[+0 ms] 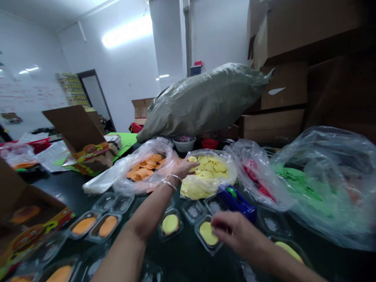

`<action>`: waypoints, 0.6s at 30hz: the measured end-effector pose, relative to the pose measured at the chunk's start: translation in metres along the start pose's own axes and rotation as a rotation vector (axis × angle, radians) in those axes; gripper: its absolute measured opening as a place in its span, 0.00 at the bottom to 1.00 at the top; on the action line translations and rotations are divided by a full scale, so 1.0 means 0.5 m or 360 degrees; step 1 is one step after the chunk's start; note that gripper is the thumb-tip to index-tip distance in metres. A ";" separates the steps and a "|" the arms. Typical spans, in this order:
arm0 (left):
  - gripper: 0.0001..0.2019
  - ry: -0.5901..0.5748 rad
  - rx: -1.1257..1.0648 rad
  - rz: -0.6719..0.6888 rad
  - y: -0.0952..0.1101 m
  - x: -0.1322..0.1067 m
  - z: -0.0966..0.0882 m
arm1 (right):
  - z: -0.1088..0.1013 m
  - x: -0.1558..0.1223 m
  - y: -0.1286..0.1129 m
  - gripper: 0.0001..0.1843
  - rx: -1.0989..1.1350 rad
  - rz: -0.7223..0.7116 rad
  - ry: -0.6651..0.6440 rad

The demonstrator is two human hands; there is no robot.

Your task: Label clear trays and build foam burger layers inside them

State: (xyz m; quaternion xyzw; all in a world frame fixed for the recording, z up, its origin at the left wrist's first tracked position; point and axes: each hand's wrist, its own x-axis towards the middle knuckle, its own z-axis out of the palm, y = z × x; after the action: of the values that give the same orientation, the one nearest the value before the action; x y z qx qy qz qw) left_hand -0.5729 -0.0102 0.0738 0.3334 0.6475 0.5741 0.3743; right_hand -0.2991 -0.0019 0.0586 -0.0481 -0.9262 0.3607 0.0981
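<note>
My left hand, with bracelets at the wrist, reaches over the open plastic bag of yellow discs. Its fingers close on a thin yellow disc. Slightly blurred, my right hand is curled at a small clear tray, its fingertips pinching the right edge of the yellow disc in there. Another clear tray to the left holds a yellow disc lying flat. The discs' material cannot be made out.
A bag of orange discs lies left of the yellow ones. A blue tape dispenser stands near my right hand. Bags with red pieces and green pieces lie right. Behind rests a big grey sack; cardboard boxes are stacked right.
</note>
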 end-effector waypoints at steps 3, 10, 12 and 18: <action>0.13 -0.0085 -0.0226 -0.0065 -0.011 -0.115 -0.002 | -0.014 0.059 -0.011 0.15 0.0366 0.0229 0.0471; 0.11 0.0026 -0.0770 -0.0183 -0.081 -0.381 -0.055 | 0.172 0.197 -0.095 0.25 0.0757 0.0285 0.0488; 0.14 0.0215 -0.0780 -0.0163 -0.092 -0.432 -0.104 | 0.212 0.215 -0.121 0.27 0.1018 0.0313 0.0359; 0.11 0.0634 -0.0861 -0.0146 -0.104 -0.552 -0.286 | 0.269 0.258 -0.181 0.22 0.1351 0.0452 0.0017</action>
State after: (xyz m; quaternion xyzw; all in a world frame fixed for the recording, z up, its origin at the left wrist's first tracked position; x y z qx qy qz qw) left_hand -0.5597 -0.3249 0.0588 0.0738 0.5464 0.7615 0.3407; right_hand -0.4555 -0.1362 0.0419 -0.1322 -0.6798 0.7186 0.0633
